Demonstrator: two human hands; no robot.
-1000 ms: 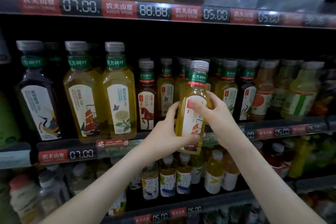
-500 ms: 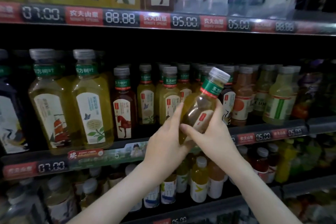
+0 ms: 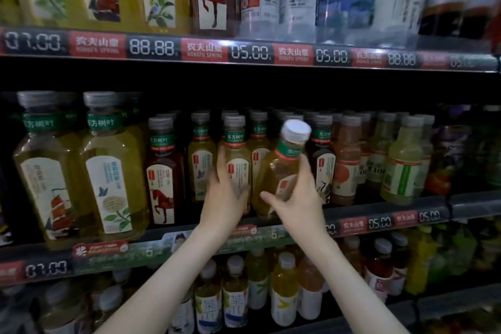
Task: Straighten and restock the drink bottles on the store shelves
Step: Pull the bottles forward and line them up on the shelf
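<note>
A tall store shelf unit fills the view, with a top shelf (image 3: 252, 51) whose front strip carries price tags, a middle shelf (image 3: 379, 222) with a like strip, and a lower shelf's bottles (image 3: 235, 298) near the bottom edge. On the far left of the middle shelf stand two large yellow-green bottles (image 3: 113, 171), upright and side by side, labels facing out. To their right runs a row of small bottles, several deep: a dark red bottle (image 3: 162, 176) with a horse on its label, then yellow ones, then an orange bottle (image 3: 347, 165) and a pale green bottle (image 3: 404, 165) further right. In the middle of this row the tilted bottle (image 3: 284, 168) leans with its top to the right, its base low at the front edge of the middle shelf; whether the base touches the shelf cannot be told. The right grip (image 3: 301, 203) is closed round its lower body, thumb across the label. Just left of it, touching or nearly so, the upright bottle (image 3: 237, 154) stands at the front of the row, and the left grip (image 3: 222, 198) holds it, fingers up its left side and thumb on its front. The tilted bottle's pale cap (image 3: 296, 130) is blurred.
</note>
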